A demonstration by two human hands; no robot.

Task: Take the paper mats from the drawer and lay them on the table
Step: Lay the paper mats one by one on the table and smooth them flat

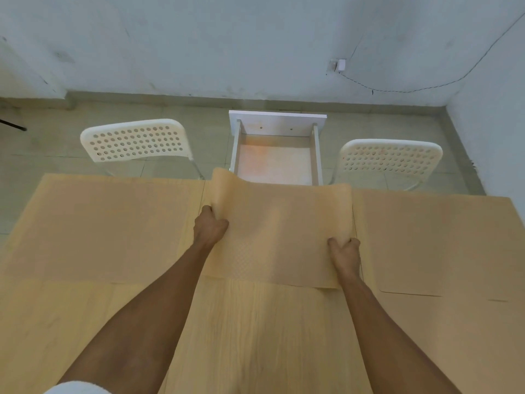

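I hold a tan paper mat (279, 223) with a fine dotted pattern over the middle of the wooden table (255, 336). My left hand (210, 226) grips its left edge and my right hand (345, 255) grips its right edge. The mat's far left corner curls upward. One paper mat (108, 226) lies flat on the table to the left, another paper mat (437, 240) to the right. Beyond the table's far edge a white drawer (277, 160) stands pulled open, and the part of its inside that shows looks bare.
Two white perforated chairs stand at the table's far side, one chair (136, 140) left of the drawer and one chair (390, 159) right of it. Behind them are tiled floor and a pale wall with a cable (426, 88). A dark stand leg (12, 125) shows at far left.
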